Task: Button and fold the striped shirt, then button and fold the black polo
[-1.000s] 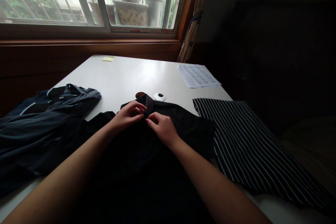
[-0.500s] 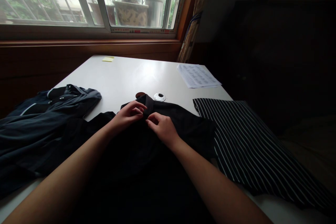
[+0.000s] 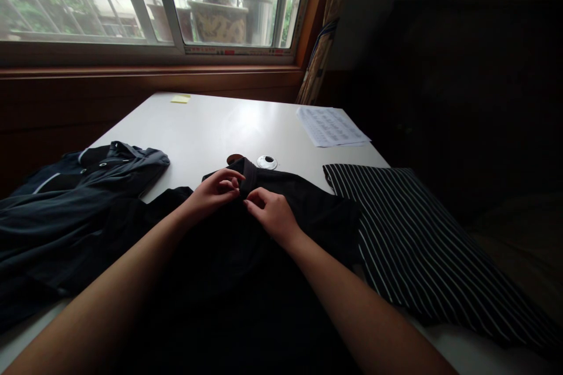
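A black collared shirt point(image 3: 308, 199) lies spread on the white table in front of me, its collar point(image 3: 250, 174) at the far end. My left hand point(image 3: 216, 188) pinches the cloth at the left side of the collar, fingers bent. Just below the collar, my right hand point(image 3: 273, 211) has its thumb and forefinger closed on the shirt front. The fingertips of both hands nearly meet there. Whether a button sits between them is too dark and small to make out.
A dark grey-blue shirt point(image 3: 118, 181) lies at the left, a black garment with white stripes point(image 3: 409, 217) at the right. On the white table point(image 3: 211, 123) are a yellow note point(image 3: 180, 98), printed sheets point(image 3: 332, 126) and a round grommet point(image 3: 267, 162). Behind stands a window point(image 3: 229, 0).
Both hands stay at the collar of the black shirt. The left fingers have shifted very slightly; nothing else has visibly moved.
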A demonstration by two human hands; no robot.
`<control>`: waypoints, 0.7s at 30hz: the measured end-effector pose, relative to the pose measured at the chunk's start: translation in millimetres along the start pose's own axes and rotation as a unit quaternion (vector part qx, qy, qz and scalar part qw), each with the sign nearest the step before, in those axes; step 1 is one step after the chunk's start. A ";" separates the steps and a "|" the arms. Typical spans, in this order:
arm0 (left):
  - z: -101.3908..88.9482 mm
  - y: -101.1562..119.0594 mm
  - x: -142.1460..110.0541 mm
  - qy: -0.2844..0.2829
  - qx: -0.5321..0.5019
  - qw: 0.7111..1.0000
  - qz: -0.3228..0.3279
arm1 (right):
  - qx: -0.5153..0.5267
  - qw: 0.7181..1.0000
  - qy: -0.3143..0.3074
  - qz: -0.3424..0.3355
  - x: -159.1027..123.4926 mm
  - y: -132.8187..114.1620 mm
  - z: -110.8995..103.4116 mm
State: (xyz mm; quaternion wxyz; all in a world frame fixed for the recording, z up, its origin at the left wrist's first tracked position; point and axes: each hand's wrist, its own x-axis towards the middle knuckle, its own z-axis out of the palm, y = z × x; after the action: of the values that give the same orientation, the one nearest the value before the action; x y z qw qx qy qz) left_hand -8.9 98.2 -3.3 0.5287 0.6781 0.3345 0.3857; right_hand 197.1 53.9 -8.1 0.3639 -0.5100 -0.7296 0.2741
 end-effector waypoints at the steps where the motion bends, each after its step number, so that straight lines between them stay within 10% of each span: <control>1: 0.1 -0.6 0.3 0.001 0.000 1.000 0.003 | -0.001 1.000 0.000 -0.001 0.1 0.1 0.1; 21: 0.2 0.6 0.5 0.015 -0.002 1.000 0.011 | 0.020 1.000 -0.009 -0.006 -0.2 -1.2 -0.5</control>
State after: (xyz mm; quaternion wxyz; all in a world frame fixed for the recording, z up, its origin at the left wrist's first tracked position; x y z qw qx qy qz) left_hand -8.5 98.4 -2.7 0.5211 0.6747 0.3342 0.4019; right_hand 196.9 53.3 -6.9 0.3691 -0.4958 -0.7303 0.2909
